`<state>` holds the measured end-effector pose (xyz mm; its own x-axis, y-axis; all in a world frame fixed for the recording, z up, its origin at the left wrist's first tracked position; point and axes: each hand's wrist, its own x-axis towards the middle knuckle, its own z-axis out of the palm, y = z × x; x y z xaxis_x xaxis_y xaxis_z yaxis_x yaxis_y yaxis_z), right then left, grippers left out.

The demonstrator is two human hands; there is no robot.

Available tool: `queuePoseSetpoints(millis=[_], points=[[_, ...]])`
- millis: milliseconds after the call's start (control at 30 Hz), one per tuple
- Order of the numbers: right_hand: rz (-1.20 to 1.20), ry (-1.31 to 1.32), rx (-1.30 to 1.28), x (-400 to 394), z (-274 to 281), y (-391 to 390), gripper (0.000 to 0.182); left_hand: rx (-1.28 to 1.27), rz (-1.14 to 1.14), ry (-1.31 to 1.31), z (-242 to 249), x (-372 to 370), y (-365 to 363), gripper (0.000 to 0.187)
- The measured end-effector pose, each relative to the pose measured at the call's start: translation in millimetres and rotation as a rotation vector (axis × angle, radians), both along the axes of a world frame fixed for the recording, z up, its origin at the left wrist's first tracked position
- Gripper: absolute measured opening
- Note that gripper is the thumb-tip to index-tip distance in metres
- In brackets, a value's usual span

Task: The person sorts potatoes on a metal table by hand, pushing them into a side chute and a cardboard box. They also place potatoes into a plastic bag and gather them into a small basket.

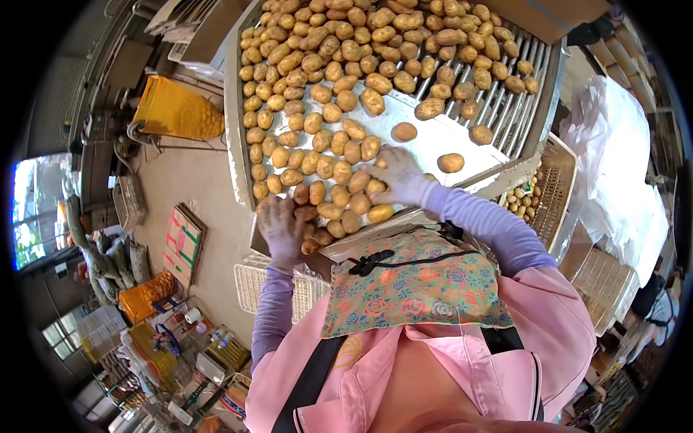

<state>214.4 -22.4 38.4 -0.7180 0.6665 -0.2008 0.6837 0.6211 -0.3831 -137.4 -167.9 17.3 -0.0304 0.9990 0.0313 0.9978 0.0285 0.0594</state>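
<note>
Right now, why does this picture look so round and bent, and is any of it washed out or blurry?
Head view: a fisheye lens bows the metal sorting table and leaves black corners. Head view: daylight at the window on the far left is blown out, and the white plastic sheet glares. Head view: the potatoes are sharp, while the left hand is slightly soft.

Potatoes (325, 94) pack the sorting table (234, 108) left and centre; only open passage is bare metal right of the right hand (397, 177), around a few strays (450, 162).
</note>
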Motion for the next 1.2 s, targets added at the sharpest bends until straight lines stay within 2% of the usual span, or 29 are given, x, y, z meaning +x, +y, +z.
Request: queuePoseSetpoints(millis=[133,167,200,267,333,367,400,433,467,500,533,567,600,633,700,733,767,800,833,867,933,967,1000,1033,1067,1100,1167,1200], points=[[0.010,-0.032,-0.043,-50.7,-2.1,-11.1,0.083,0.007,0.227,-0.182,10.7,-17.6,67.0,0.063],[0.005,-0.035,-0.042,-57.1,-3.6,-18.1,0.083,0.008,0.222,-0.185,-10.0,-21.5,83.7,0.063],[0.084,0.037,0.050,-63.0,-3.0,-24.9,0.079,0.005,0.130,-0.068,-49.3,-28.7,100.4,0.065],[0.159,0.115,0.147,-71.1,-3.0,-20.7,0.074,-0.195,0.158,0.012,-16.9,33.4,138.0,0.073],[0.621,0.299,-0.018,-73.7,-1.1,-9.4,0.060,-0.286,0.061,0.058,5.8,97.2,140.5,0.081],[0.635,0.353,-0.290,-66.9,6.2,2.5,0.038,-0.167,-0.065,-0.035,-20.0,101.3,135.5,0.081],[0.481,0.515,-0.240,-47.2,11.7,20.0,0.032,-0.183,-0.057,-0.038,-19.6,96.3,131.5,0.081],[0.321,0.670,-0.189,-22.9,13.1,40.4,0.027,-0.202,-0.304,-0.054,-16.2,85.4,126.0,0.079],[0.056,0.417,-0.064,-2.7,6.8,67.1,0.027,-0.220,-0.552,-0.074,-14.9,71.5,121.9,0.078],[-0.127,-0.131,-0.022,15.8,81.7,97.7,0.030,-0.203,-0.576,0.201,-23.7,50.2,128.9,0.071],[-0.486,0.193,0.267,67.4,34.7,118.8,0.036,-0.238,-0.440,0.037,-0.1,38.8,141.2,0.067],[-0.545,0.086,0.273,114.2,16.9,153.1,0.052,-0.010,-0.310,-0.009,-25.3,12.5,154.8,0.067],[-0.733,-0.155,0.398,134.9,9.6,169.8,0.057,0.217,-0.184,-0.082,-50.7,-13.7,168.2,0.067],[-0.839,-0.222,0.372,154.6,-12.5,192.3,0.062,-0.238,0.172,0.161,-1.9,14.7,193.0,0.070],[-0.843,-0.251,0.320,126.0,1.1,192.9,0.064,-0.177,0.208,-0.004,-17.6,37.3,231.5,0.075],[-0.852,-0.269,0.267,106.4,7.7,191.8,0.067,-0.194,0.305,-0.185,-35.2,47.2,252.7,0.075],[-0.767,-0.230,0.170,94.4,6.2,197.8,0.071,-0.357,0.252,-0.115,-16.9,71.3,267.3,0.075],[-0.787,-0.214,0.114,73.3,17.0,194.4,0.073,-0.292,0.297,-0.262,12.6,97.6,260.6,0.075],[-0.743,-0.159,0.161,68.1,4.1,192.0,0.073,-0.209,0.191,-0.355,-1.2,103.0,254.0,0.076],[-0.704,-0.105,0.210,64.5,-7.7,188.5,0.074,-0.220,0.125,-0.284,-0.8,116.3,247.5,0.076],[-0.592,-0.144,0.188,55.6,5.6,168.9,0.072,-0.333,0.034,-0.285,18.4,137.9,221.1,0.069],[-0.478,-0.109,0.189,60.4,-0.5,161.2,0.070,-0.266,-0.060,-0.321,13.7,141.2,202.4,0.067],[-0.397,-0.148,0.139,59.5,16.7,141.5,0.069,-0.195,-0.148,-0.357,4.5,141.2,181.4,0.066],[-0.309,-0.165,0.195,60.6,16.3,123.1,0.070,-0.192,-0.135,-0.358,1.8,133.1,160.7,0.066],[-0.222,-0.180,0.250,65.9,12.8,106.5,0.072,-0.103,-0.252,-0.261,0.8,119.9,139.6,0.065],[-0.208,-0.175,0.198,70.1,13.6,91.9,0.073,-0.014,-0.366,-0.160,-0.5,105.9,119.1,0.066],[-0.219,-0.128,0.141,82.7,10.0,62.2,0.076,-0.009,-0.307,-0.179,-4.4,80.9,75.1,0.065],[-0.283,-0.149,-0.026,84.3,12.6,51.1,0.082,-0.002,-0.273,-0.192,-3.7,67.5,55.5,0.065]])
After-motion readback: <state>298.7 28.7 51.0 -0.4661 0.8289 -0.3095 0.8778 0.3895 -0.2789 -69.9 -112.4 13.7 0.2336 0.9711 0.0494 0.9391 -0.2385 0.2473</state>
